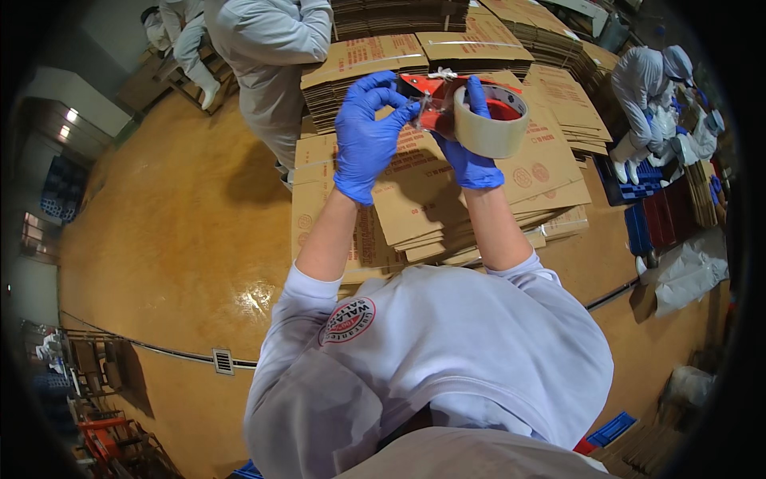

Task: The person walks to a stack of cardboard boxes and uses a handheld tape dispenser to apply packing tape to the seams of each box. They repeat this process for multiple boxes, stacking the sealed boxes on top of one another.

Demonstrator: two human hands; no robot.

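Note:
A red tape dispenser (440, 102) carrying a roll of clear packing tape (488, 132) is in my blue-gloved right hand (470, 158). Fingers of that hand pass through the roll's core and around its lower side. My left hand (371, 135), gloved in blue too, pinches a crumpled bit of clear tape (422, 111) at the dispenser's front end. Beneath both hands lies a stack of flattened cardboard cartons (419, 209) with red print. Part of the dispenser is hidden behind the roll and my fingers.
Strapped bundles of flat cartons (365, 57) stand behind the stack. A person in white (269, 60) leans there at the left. Other people in white work at the right, near a blue pallet (637, 179). A drain grate (223, 361) is set in the floor.

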